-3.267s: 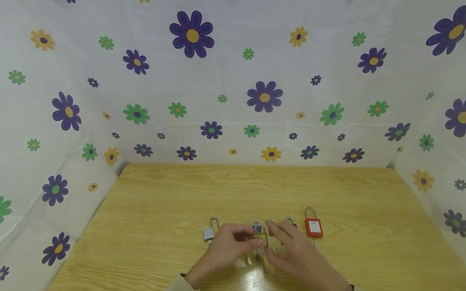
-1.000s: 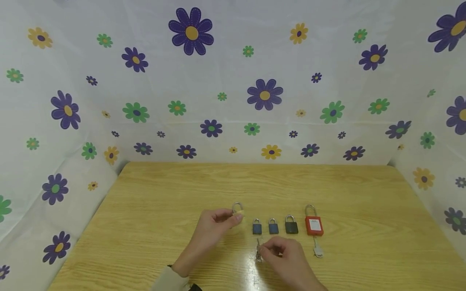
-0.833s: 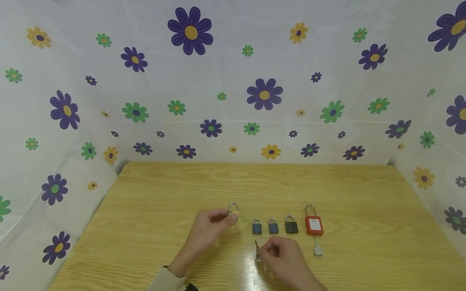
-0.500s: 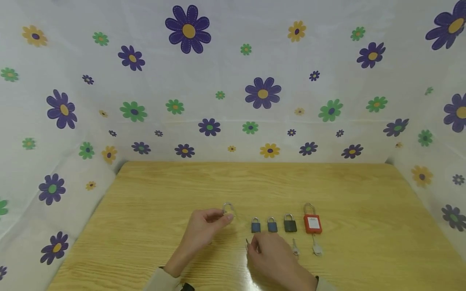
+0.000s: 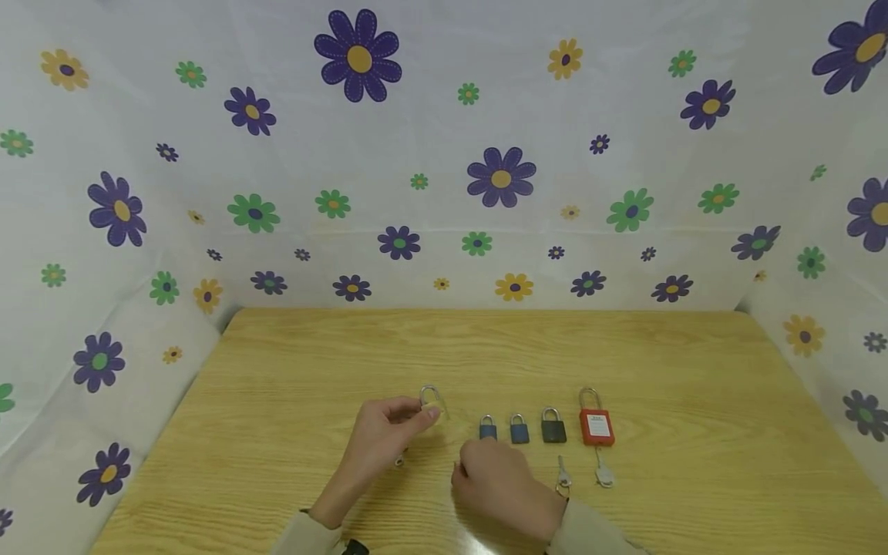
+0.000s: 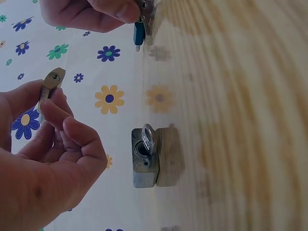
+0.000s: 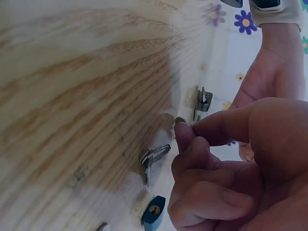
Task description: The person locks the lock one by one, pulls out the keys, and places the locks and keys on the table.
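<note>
My left hand point(image 5: 378, 432) pinches a brass padlock point(image 6: 51, 82) above the table; its keyhole faces the left wrist camera, and its steel shackle point(image 5: 429, 393) points away in the head view. My right hand point(image 5: 501, 482) is to its right, below a blue padlock point(image 5: 488, 427), thumb and finger closed on a small key point(image 7: 180, 120); only a dark tip shows. A silver padlock point(image 6: 145, 166) with a key in it stands near my left hand, mostly hidden in the head view. Keys on a ring point(image 7: 154, 159) lie near my right hand.
Right of my hands stand a second blue padlock point(image 5: 519, 430), a black padlock point(image 5: 553, 426) and a red padlock point(image 5: 597, 425) with a white label. Keys point(image 5: 563, 472) lie before the black one, a grey key point(image 5: 605, 472) before the red. A flowered cloth point(image 5: 444, 154) surrounds the wooden table point(image 5: 333, 354).
My left hand has carried the brass padlock leftward from the row. My right hand has left it, picked up a key below the blue padlock and moved left, uncovering the black padlock's keys.
</note>
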The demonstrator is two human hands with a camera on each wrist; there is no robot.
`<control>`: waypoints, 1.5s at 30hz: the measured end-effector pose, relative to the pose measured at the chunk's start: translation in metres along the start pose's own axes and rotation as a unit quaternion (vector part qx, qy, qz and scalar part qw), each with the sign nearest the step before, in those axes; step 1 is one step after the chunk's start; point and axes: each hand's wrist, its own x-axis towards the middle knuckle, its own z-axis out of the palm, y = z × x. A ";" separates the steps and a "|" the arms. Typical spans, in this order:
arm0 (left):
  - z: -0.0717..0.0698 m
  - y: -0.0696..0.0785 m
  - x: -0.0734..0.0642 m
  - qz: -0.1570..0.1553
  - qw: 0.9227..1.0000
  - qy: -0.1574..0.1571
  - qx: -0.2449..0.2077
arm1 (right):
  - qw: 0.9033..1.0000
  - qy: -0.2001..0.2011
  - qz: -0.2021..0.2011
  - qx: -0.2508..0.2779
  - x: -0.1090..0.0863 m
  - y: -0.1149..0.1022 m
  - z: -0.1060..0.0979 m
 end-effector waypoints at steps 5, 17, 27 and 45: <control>0.000 0.003 0.000 0.010 1.000 0.003 0.001 | 1.000 -0.018 0.015 0.002 0.003 -0.002 0.001; 0.001 0.002 0.003 0.011 1.000 -0.001 0.004 | 1.000 -0.024 0.012 0.007 0.005 -0.001 0.002; 0.005 -0.002 0.006 0.034 0.995 -0.047 0.087 | 0.998 -0.002 0.023 0.063 -0.016 0.017 -0.026; 0.026 0.001 0.015 0.067 0.965 -0.071 0.243 | 0.991 0.078 0.098 0.041 -0.066 0.074 -0.090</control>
